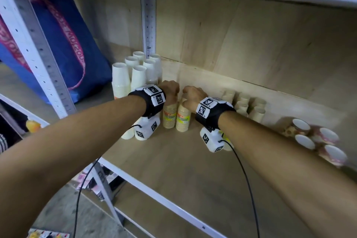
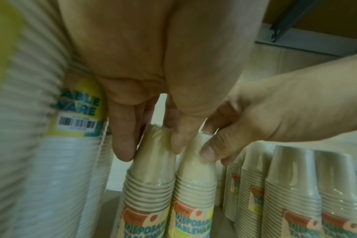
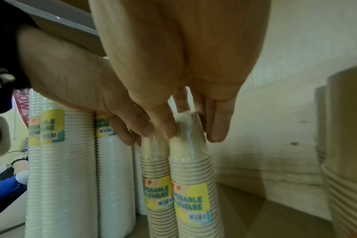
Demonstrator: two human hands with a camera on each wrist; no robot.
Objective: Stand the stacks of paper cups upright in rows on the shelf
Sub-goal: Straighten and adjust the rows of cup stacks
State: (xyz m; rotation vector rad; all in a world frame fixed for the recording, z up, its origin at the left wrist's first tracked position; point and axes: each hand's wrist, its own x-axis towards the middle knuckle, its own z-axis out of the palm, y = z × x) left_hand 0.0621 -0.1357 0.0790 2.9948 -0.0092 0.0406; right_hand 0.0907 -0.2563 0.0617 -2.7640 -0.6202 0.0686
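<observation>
Head view: Two tan cup stacks stand upright, long axis vertical, rims down, touching each other near the middle of the wooden shelf [image 1: 173,170]. The left tan stack [image 1: 170,116] sits under the left hand [image 1: 171,91]; the right tan stack [image 1: 183,119] sits under the right hand [image 1: 193,95]. Both forearms reach forward, palms down, fingers draped over the stack tops. At 10 o'clock from the hands stands a cluster of white cup stacks [image 1: 135,75], six tops visible, open ends up. At 3 o'clock stands a group of tan stacks [image 1: 245,104], count unclear. Further toward 4 o'clock, four patterned cup stacks [image 1: 316,141] lie on their sides, mouths facing the camera. A blue bag [image 1: 63,44] leans at 10 o'clock beyond the upright.

Left wrist view: The left hand's fingertips [image 2: 122,145] and thumb clasp the top cup of the left tan stack [image 2: 151,169]. The right hand's fingers [image 2: 210,151] pinch the top of the neighbouring stack [image 2: 196,177].

Right wrist view: The right hand's fingertips [image 3: 218,128] and thumb clasp the wrapped top of the right tan stack [image 3: 190,177]; both labels read upright.
</observation>
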